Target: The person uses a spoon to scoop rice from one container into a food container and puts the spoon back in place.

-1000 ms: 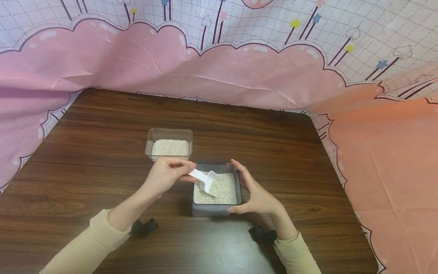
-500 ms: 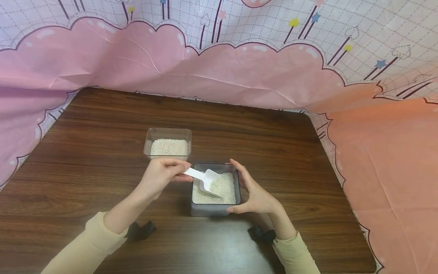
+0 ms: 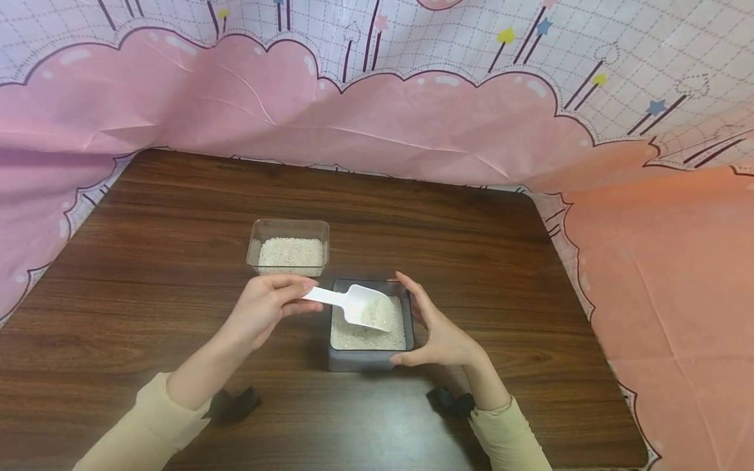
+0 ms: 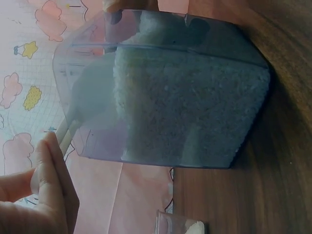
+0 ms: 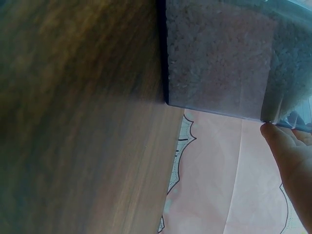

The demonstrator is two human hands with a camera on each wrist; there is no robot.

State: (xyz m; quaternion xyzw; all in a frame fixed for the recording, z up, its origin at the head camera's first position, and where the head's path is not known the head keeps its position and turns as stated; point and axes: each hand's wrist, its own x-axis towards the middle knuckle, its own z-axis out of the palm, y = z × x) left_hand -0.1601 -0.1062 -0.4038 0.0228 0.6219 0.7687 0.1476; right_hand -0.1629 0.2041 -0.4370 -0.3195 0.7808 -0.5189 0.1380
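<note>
My left hand (image 3: 262, 307) pinches the handle of a white plastic scoop (image 3: 353, 301). The scoop's bowl, with some rice in it, is over the rice (image 3: 353, 337) inside a grey see-through container (image 3: 362, 362). In the left wrist view, the bowl shows blurred through the wall, above the rice level. My right hand (image 3: 442, 337) grips the container's right side, thumb at the front corner and fingers at the far one. From the right wrist view, the fingertips sit at the container's (image 5: 219, 58) upper edge. The container stands upright on the table.
A clear shallow box (image 3: 294, 227) with a layer of white rice (image 3: 291, 252) stands behind my left hand. The dark wooden table (image 3: 412, 229) reaches back to a pink patterned cloth (image 3: 383, 131). Black straps (image 3: 235, 404) show beneath both forearms.
My left hand has drawn back leftward with the scoop. The bowl has turned flatter and carries rice, higher over the container than before. The right hand and both containers stay put.
</note>
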